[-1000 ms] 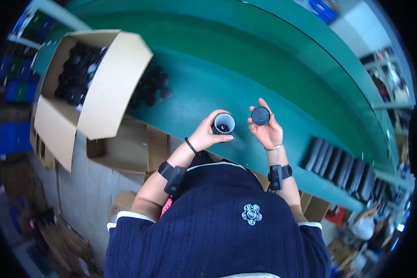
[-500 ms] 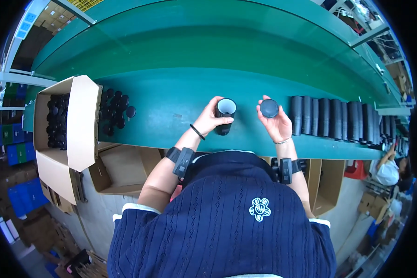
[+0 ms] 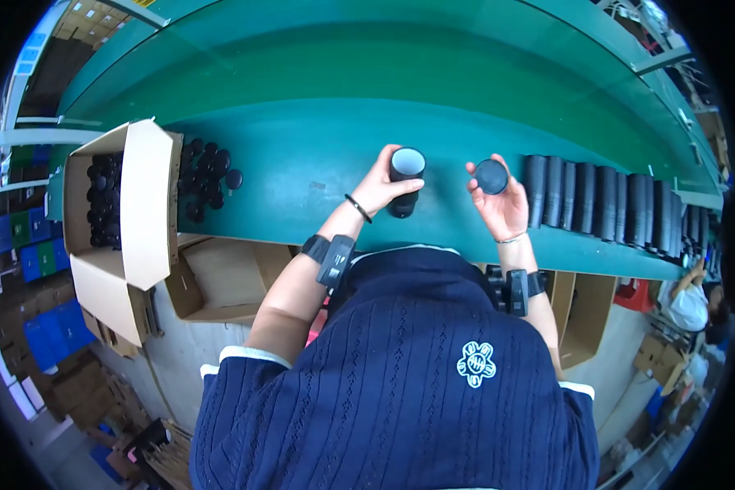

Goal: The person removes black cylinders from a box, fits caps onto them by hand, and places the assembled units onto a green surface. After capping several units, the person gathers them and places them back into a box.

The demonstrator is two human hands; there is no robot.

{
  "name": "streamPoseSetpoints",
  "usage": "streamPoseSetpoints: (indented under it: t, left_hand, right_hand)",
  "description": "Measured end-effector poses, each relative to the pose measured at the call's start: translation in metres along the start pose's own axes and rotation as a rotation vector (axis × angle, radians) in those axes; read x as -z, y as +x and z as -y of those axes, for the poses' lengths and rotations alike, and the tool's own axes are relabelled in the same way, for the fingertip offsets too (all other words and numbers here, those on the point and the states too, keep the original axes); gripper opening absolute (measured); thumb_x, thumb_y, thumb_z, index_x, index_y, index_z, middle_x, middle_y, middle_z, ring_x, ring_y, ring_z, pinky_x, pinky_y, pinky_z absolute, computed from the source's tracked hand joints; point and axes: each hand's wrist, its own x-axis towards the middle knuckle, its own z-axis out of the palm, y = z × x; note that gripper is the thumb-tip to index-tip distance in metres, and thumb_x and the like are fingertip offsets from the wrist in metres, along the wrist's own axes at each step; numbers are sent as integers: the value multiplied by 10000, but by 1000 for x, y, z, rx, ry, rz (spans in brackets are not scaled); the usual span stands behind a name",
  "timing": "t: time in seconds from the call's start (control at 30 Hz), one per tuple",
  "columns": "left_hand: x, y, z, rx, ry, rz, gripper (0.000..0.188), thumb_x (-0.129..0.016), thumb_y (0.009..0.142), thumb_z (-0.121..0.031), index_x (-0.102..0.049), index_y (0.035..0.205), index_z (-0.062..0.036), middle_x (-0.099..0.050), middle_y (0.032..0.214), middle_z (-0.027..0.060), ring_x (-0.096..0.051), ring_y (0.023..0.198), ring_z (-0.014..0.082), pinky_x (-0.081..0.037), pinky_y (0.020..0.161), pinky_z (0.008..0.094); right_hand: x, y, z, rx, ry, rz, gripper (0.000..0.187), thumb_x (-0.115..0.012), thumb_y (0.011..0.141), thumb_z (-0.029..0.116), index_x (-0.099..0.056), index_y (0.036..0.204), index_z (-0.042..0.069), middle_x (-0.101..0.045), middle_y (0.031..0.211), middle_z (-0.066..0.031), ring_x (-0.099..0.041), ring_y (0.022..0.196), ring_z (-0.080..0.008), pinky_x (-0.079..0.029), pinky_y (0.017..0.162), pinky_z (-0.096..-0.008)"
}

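Observation:
My left hand (image 3: 381, 184) is wrapped round a black cylindrical tube (image 3: 403, 202), its open mouth tipped toward me and showing a pale inside. To the right, my right hand (image 3: 502, 205) holds a round black cap (image 3: 492, 176) by its edge between thumb and fingers, flat face showing. The tube and the cap are apart, both above the green bench (image 3: 302, 214). A row of black tubes (image 3: 584, 196) lies side by side just right of my right hand. Loose black caps (image 3: 207, 173) are scattered on the bench at the left.
An open cardboard box (image 3: 149, 204) of black caps stands at the bench's left end. Below the front edge sit another open carton (image 3: 229, 278) and one at the right (image 3: 590, 322). A green raised panel (image 3: 367, 61) runs along the back. Another person (image 3: 686, 304) is at far right.
The whole view has shifted slightly. Both hands keep their holds on the tube and the cap, with the gap between them much the same.

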Motion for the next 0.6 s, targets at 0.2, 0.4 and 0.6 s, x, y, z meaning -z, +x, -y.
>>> streamPoseSetpoints:
  t: [0.2,0.4,0.6]
  left_hand:
    - [2,-9,-16,-26,144,151,647,-776,713,-97,-422,1255,-77,-520,1141,27,-485,1096,149,-396,952,307]
    - [6,-5,-17,-82,192,220,657,-767,714,-87,-421,1272,-76,-500,1181,35,-470,1124,145,-382,973,296]
    - [10,2,0,-120,234,250,667,-738,746,-76,-358,1295,-71,-477,1186,60,-456,1134,145,-378,976,299]
  right_hand:
    - [-4,1,-7,-30,27,-14,598,-638,836,184,-365,1360,90,-391,1308,-264,-489,1085,-359,-474,928,-406]
    - [-6,-1,-15,-3,-92,-39,651,-632,822,165,-321,1380,40,-416,1289,-266,-495,1116,-367,-445,978,-413]
    - [-29,6,-14,-15,-892,-240,528,-614,788,12,-464,1295,17,-458,1272,-160,-487,1172,-260,-412,1011,-387]
